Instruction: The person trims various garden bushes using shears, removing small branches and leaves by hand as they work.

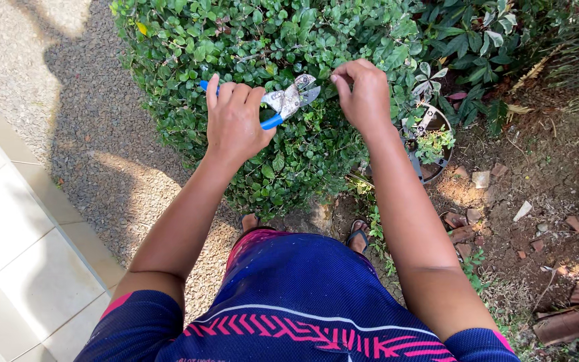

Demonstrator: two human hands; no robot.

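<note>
Head view, looking straight down over a dark blue jersey with pink chevron trim. Left hand clenched around the blue handles of pruning shears, held level over the top of a rounded green shrub; metal blades pointed toward the right hand, slightly parted, tips just beside the fingers there. Right hand closed in a pinch on a thin twig at the crown of the shrub, thumb and fingertips pressed together, the twig itself too small to make out clearly among the leaves. Shears and twig close together, between the two hands, above the foliage rather than down in it. Both forearms stretched forward from the body, well apart at the elbows and drawn near at the hands. Below the shrub, toes in dark sandals showed at the edge of the leaves. To the left, a gravel path in mixed sun and shade, bordered by pale paving tiles. To the right, bare brown soil scattered with broken brick pieces and small stones, plus a round dark plant pot holding a small plant, just beside the right forearm. Taller dark-leaved plants stood at the upper right.
</note>
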